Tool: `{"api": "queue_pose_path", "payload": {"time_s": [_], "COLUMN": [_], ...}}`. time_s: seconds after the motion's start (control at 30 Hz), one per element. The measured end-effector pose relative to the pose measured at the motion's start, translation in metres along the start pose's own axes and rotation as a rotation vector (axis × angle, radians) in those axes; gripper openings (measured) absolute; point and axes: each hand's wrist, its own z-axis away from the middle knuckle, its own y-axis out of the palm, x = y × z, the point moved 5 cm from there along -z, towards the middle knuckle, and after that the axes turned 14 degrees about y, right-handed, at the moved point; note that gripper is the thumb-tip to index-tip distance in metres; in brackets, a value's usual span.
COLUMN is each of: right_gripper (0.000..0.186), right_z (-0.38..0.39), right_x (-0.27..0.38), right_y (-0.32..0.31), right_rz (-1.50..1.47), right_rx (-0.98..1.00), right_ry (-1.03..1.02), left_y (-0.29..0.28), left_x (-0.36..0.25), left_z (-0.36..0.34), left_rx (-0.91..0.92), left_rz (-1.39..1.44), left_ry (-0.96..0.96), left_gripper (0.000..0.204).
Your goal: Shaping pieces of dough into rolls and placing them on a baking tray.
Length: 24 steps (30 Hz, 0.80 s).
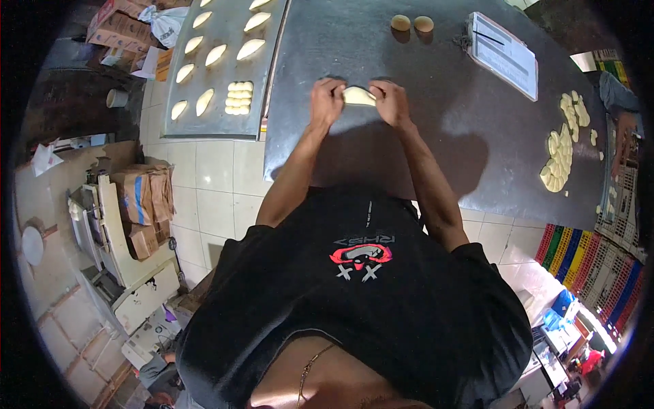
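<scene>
A pale, flattened piece of dough lies on the dark worktable, stretched sideways between my two hands. My left hand is closed on its left end, with the fingers curled. Its right end is in my right hand, also closed. Both hands rest low at the table surface, and their fingers hide the dough's tips. To the left, a metal tray carries several spindle-shaped dough pieces in rows. One braided-looking dough block sits at the tray's near right corner.
Two round dough balls sit farther back on the table. A clipboard with paper and a pen lies at the back right. Several joined dough lumps are near the right edge. Stacked coloured crates stand beyond the table.
</scene>
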Motion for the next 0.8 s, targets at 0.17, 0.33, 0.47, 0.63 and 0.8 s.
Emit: {"api": "queue_pose_path", "payload": {"time_s": [0.17, 0.33, 0.47, 0.63, 0.8], "right_gripper": [0.05, 0.051, 0.048, 0.051, 0.051], "right_z": [0.02, 0.051, 0.085, 0.111, 0.083], "right_x": [0.015, 0.004, 0.007, 0.001, 0.048], "right_y": [0.015, 0.013, 0.018, 0.013, 0.014], "right_rz": [-0.098, -0.153, 0.016, 0.199, 0.554], "right_rx": [-0.022, 0.0, 0.12, 0.237, 0.23], "right_ry": [-0.211, -0.372, -0.31, -0.376, -0.574], "left_y": [0.025, 0.005, -0.008, -0.025, -0.063], "left_x": [-0.021, -0.037, -0.043, -0.066, -0.052], "left_z": [0.024, 0.039, 0.081, 0.118, 0.105], "left_rx": [0.065, 0.154, 0.113, 0.199, 0.104], "left_rz": [0.209, 0.198, 0.179, 0.138, 0.367], "left_ry": [-0.102, 0.1, 0.19, 0.164, -0.032], "left_gripper": [0.052, 0.048, 0.049, 0.055, 0.064]}}
